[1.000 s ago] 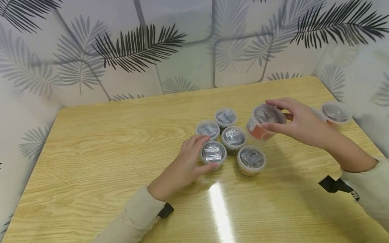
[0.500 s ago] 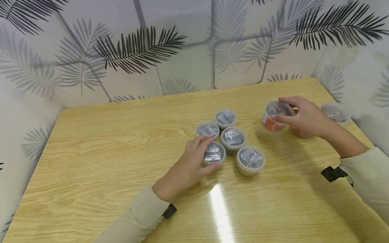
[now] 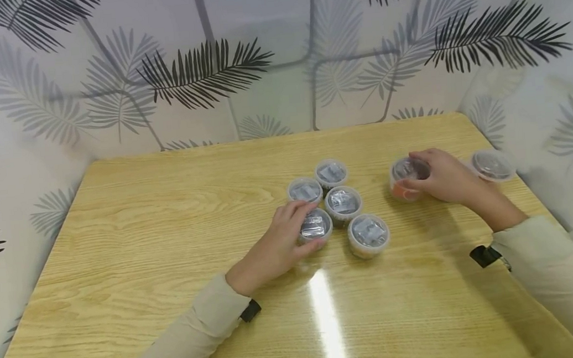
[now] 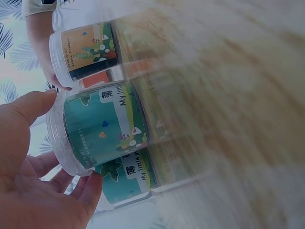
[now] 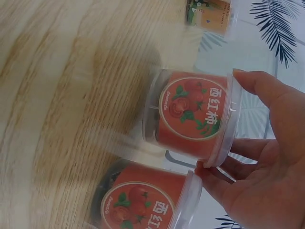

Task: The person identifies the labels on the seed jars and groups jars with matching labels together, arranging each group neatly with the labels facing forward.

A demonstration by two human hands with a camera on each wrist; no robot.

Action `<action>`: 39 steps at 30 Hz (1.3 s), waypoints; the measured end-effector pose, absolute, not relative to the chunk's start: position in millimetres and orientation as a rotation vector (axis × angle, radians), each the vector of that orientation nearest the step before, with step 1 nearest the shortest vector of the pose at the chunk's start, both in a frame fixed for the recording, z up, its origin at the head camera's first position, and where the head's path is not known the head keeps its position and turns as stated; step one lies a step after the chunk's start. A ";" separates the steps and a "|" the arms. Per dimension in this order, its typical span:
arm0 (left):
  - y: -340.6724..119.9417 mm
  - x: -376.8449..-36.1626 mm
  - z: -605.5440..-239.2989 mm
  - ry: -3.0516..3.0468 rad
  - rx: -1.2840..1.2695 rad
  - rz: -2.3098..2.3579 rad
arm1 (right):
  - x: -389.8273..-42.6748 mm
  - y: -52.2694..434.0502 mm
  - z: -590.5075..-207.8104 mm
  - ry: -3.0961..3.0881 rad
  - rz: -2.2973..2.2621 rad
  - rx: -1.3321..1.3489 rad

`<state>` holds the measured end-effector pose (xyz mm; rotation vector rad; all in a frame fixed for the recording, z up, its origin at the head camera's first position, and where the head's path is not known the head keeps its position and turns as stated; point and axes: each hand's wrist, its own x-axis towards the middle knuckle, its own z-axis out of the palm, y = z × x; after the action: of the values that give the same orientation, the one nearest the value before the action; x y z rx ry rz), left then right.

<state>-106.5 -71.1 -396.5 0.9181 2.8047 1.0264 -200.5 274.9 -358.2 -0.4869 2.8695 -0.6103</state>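
Observation:
My left hand (image 3: 283, 243) holds a round clear plastic tub (image 3: 316, 226) by its lid, thumb and fingers on opposite sides. In the left wrist view this tub (image 4: 105, 129) has a green label, with a second green-labelled tub (image 4: 126, 179) beside it. Toward the right of the table my right hand (image 3: 448, 176) grips a tub with a red label (image 3: 403, 190) by the lid rim. Tomatoes are pictured on that tub (image 5: 193, 109) in the right wrist view. Another tomato-labelled tub (image 5: 143, 198) stands close by, mostly hidden behind the hand in the head view.
Around the left hand's tub stand several lidded tubs, among them a back one (image 3: 331, 173), a middle one (image 3: 343, 204) and a front one (image 3: 369, 235). Near the right edge of the wooden table (image 3: 145, 227) is another lidded tub (image 3: 492, 165). A leaf-patterned covering (image 3: 270, 91) rises behind.
My right hand has carried the red-labelled tub rightward, away from the cluster, then slightly lower toward the table. The left hand stays almost still on its tub.

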 end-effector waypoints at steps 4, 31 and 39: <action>-71.3 -106.7 -397.2 2.800 0.920 1.031 | -200.9 275.4 -361.1 2.872 -0.581 -0.477; -75.3 -109.7 -398.5 2.777 0.925 1.046 | -199.0 273.1 -361.5 2.882 -0.464 -0.442; -75.3 -110.1 -399.3 2.788 0.923 1.047 | -200.7 270.7 -359.5 2.866 -0.446 -0.453</action>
<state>-110.1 -75.3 -399.3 0.9226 2.7877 1.0469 -200.7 270.7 -359.5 -0.4533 2.8664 -0.4461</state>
